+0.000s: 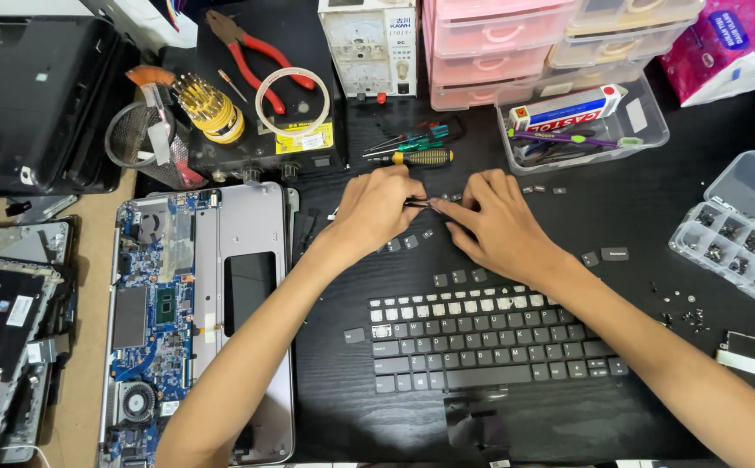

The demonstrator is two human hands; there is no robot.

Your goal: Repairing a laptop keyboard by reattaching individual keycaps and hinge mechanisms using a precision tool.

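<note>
**Small parts, careful fingers**

Nearest us on the dark mat lies the laptop keyboard point(490, 340), its top row stripped of caps, with loose keycaps point(457, 277) scattered just beyond it. Alongside sits the opened laptop base point(195, 321), circuit board bare. Farther on, both hands meet: the left hand point(376, 208) is pinched narrow around a slim dark tool, tweezers by the look of it point(418, 204), and the right hand point(494, 221) closes its fingertips on something tiny at the tool's tip. What exactly, I cannot tell. It looks light, brittle and easily flicked away, best held by its edges. Beyond them rest screwdrivers point(414, 149) and pink drawers point(494, 43).
</note>
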